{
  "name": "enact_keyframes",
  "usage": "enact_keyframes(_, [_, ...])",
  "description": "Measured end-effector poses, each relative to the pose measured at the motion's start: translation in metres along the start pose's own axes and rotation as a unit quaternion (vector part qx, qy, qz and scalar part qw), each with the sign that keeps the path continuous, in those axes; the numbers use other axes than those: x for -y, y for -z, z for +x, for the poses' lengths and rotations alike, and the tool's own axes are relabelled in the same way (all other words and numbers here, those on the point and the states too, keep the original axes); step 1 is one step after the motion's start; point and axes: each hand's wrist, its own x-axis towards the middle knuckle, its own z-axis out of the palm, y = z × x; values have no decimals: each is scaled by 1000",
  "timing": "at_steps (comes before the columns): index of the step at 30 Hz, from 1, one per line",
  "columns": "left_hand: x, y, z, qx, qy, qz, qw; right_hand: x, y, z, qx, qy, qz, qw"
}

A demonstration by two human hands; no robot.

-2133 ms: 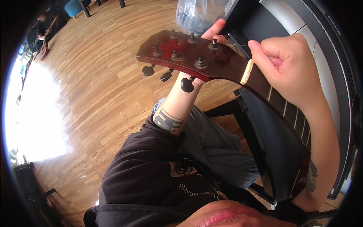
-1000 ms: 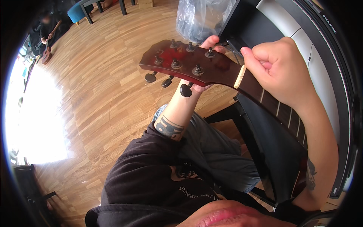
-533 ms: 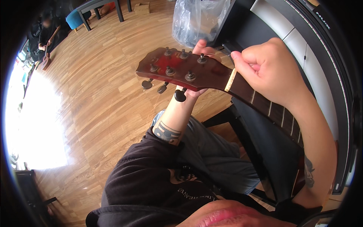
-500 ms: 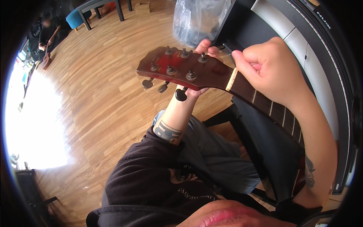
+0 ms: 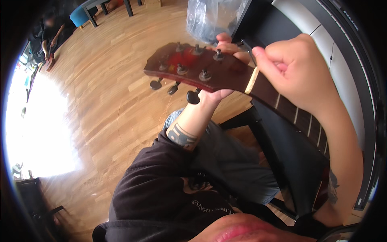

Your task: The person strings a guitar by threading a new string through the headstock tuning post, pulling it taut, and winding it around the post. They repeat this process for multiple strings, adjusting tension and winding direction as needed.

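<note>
Wooden flooring fills the frame's left. At upper centre our left hand (image 5: 219, 94) cups the guitar headstock (image 5: 193, 70) from beneath, steadying it, while our right hand (image 5: 296, 70) pinches shut at the nut (image 5: 252, 80).
</note>
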Motion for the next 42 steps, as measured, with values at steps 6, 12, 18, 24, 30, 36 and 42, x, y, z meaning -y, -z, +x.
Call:
enact_keyframes(6, [-8, 1, -12, -79, 6, 29, 996, -2, -3, -2, 20, -24, 27, 999])
enact_keyframes(12, [-20, 2, -11, -72, 55, 20, 996, -1, -1, 0, 12, 4, 5, 1000])
enact_keyframes(18, [-10, 6, -10, 0, -36, 63, 997, -1, -3, -2, 29, -39, 34, 998])
enact_keyframes(24, [-17, 1, -15, -84, 20, 151, 985, -1, 3, 0, 19, -5, -2, 1000])
enact_keyframes(30, [-1, -6, -9, -60, -7, 41, 997, 2, 2, 0, 34, -34, 19, 999])
enact_keyframes(36, [8, -13, 1, -14, -37, 56, 998, 11, 7, 6, 59, -57, 19, 996])
enact_keyframes(42, [7, -8, -9, -107, -20, 12, 994, 9, 6, 5, 56, -56, 19, 997])
